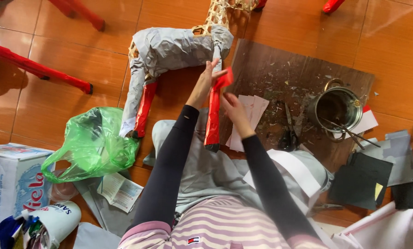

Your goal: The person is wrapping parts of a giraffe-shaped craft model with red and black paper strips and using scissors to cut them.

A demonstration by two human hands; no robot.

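Glossy orange-brown floor tiles [54, 55] fill the view and serve as our work surface, with red metal chair legs [36, 69] crossing the upper left and a dark, scuffed wooden board [280, 69], littered with paper scraps, laid beside our knees. Largest of the things is the animal-shaped figure of woven bamboo lattice covered in crumpled grey paper [169, 48], lying on its side on the tiles; one hind leg already wears shiny red paper [144, 108]. We judge the figure light and hollow, its lattice springy but easily crushed, so it is best gripped along a leg or the frame, not the thin skin. Our left hand [206, 83] reaches up the front leg, fingers pressed around its top where grey meets red. Our right hand [234, 110] pinches the edge of the glossy red paper strip [214, 115] wrapped round that leg, which hangs just over our lap. The strip looks thin, slick and quick to tear or crease. Near our left knee sits a translucent green plastic bag [93, 143]; on the board stand a dented steel pot holding thin sticks [338, 108], white paper sheets [250, 110] and black-handled scissors [287, 133]; dark grey card pieces [361, 180] lie at right.
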